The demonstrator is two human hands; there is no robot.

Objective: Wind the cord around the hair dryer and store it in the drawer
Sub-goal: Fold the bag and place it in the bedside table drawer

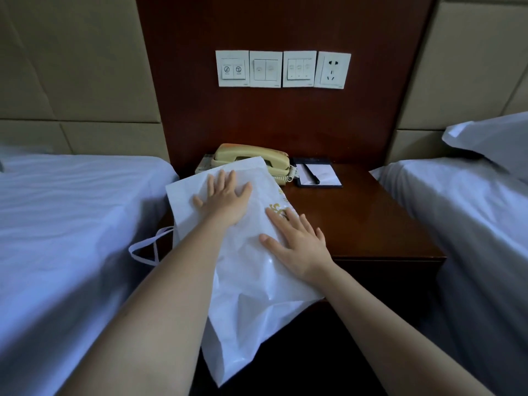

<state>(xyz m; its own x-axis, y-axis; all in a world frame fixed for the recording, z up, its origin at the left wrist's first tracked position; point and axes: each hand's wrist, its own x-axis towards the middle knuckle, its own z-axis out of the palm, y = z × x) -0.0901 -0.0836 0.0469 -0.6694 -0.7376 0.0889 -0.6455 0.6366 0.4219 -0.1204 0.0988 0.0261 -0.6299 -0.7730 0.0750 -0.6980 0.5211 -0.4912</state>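
Dim, cool, even light; we see the bed sheets [71, 224] turn bluish. Small glare on the white bag [268, 262]. Deep shadow under the desk [371, 224] front. Edges bow, wide-angle; focus slightly soft.

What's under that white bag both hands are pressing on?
The white bag lies on the nightstand, its far edge overlapping the telephone. Anything else beneath or inside is hidden.
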